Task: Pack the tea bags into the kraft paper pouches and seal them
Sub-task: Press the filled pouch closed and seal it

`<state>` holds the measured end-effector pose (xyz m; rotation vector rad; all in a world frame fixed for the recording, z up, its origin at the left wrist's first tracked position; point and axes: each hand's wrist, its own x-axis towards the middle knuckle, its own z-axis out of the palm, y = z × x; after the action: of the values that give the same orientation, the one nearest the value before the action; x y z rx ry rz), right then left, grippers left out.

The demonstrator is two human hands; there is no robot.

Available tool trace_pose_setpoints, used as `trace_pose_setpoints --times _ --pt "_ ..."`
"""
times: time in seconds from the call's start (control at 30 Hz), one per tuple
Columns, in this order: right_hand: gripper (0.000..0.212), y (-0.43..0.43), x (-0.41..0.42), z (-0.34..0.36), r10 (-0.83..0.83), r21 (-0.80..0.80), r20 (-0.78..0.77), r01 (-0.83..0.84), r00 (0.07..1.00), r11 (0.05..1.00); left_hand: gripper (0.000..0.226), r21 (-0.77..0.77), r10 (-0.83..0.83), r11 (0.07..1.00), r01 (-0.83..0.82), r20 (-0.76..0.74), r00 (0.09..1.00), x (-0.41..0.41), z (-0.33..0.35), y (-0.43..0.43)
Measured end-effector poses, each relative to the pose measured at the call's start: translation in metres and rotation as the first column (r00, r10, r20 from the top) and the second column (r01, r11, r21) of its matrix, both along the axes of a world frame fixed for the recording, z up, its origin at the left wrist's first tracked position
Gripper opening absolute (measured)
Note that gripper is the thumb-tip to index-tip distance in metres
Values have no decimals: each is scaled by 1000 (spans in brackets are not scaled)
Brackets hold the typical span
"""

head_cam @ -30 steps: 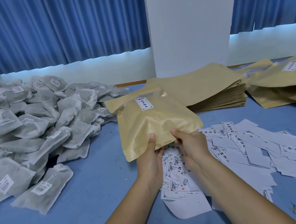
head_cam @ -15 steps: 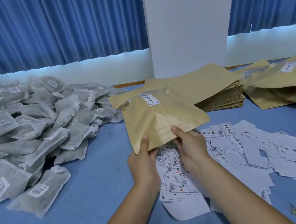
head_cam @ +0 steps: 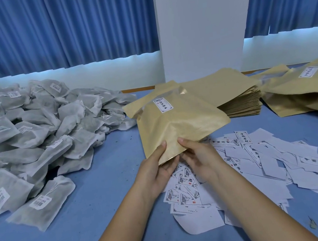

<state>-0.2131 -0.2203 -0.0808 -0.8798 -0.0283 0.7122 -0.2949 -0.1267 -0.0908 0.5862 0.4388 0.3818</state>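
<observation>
A filled kraft paper pouch (head_cam: 177,121) with a white label near its top is held above the blue table, its near edge towards me. My left hand (head_cam: 157,168) grips that near edge, thumb on top and fingers underneath. My right hand (head_cam: 198,155) pinches the same edge just to the right. A large heap of grey mesh tea bags (head_cam: 31,138) lies on the left. A flat stack of empty kraft pouches (head_cam: 233,96) sits behind the held pouch.
Loose white paper labels (head_cam: 264,162) are scattered over the blue table (head_cam: 89,235) under and right of my hands. Several labelled kraft pouches (head_cam: 312,92) are piled at the far right. A white pillar (head_cam: 202,30) and blue curtains stand behind the table.
The pouch has shifted a little to the right and its near edge has dropped lower. Both hands have slid along the near edge while keeping hold of it.
</observation>
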Motion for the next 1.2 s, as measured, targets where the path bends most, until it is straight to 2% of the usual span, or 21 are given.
trace_pose_setpoints --times 0.1,0.17,0.33,0.43,0.57,0.67,0.73,0.8,0.87,0.93,1.03,1.2 --pt "10 2 -1 1 -8 71 -108 16 994 997 23 24 28 999 -27 -48 998 0 1 1" --pt "11 2 2 0 -53 82 -144 65 988 994 17 56 34 998 -28 -96 995 0 1 1" --pt "19 2 -3 -2 -38 -86 87 45 995 995 20 80 21 997 -13 -107 994 -2 -2 -1" --pt "24 1 -4 -2 -65 -114 44 70 997 991 27 136 14 991 8 -160 987 -2 -3 0" --pt "10 -3 4 1 -134 -138 98 146 986 980 24 237 -49 966 105 -229 972 -4 -1 5" --pt "6 -3 3 2 -82 -121 105 95 991 988 18 314 28 948 48 -233 972 -3 -2 4" --pt "12 -1 -1 1 -35 -142 123 53 992 988 17 400 109 916 0 -251 962 -2 -2 2" --pt "11 1 -8 -1 -31 -200 214 74 976 977 21 560 219 828 -19 -292 931 0 -4 1" --pt "11 2 -12 -3 -72 -292 392 198 917 936 24 675 298 738 -18 -301 906 0 -6 0" --pt "10 3 -13 -3 -80 -327 490 268 868 906 24 672 288 741 -19 -291 912 -2 -5 0" --pt "5 3 -13 -3 -90 -306 430 238 899 922 22 676 274 737 -13 -281 920 -3 -2 1" --pt "8 1 -11 -1 -117 -274 314 207 942 939 24 710 267 704 5 -271 925 -4 -3 -3"
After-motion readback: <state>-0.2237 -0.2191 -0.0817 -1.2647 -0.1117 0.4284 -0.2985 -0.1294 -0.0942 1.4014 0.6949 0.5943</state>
